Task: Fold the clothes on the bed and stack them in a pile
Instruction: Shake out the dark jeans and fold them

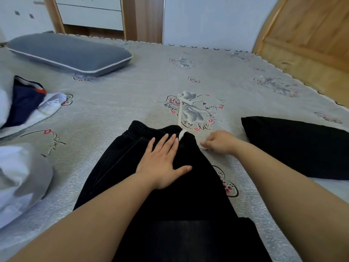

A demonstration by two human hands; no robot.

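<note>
Black trousers [120, 163] with an elastic waistband lie lengthwise on the bed [132, 87], waistband pointing away from me. My left hand [162, 163] presses flat on them just below the waistband, fingers straight. My right hand [221, 141] is at the waistband's right corner, fingers curled and pinching the white drawstring [181, 114], whose other end trails away over the bedspread. A folded black garment [302, 146] lies to the right.
A heap of white and navy clothes [24, 103] is at the left edge, with more white fabric [20, 176] below it. A grey pillow [69, 53] lies at the far left. The wooden headboard [306, 38] stands at the right.
</note>
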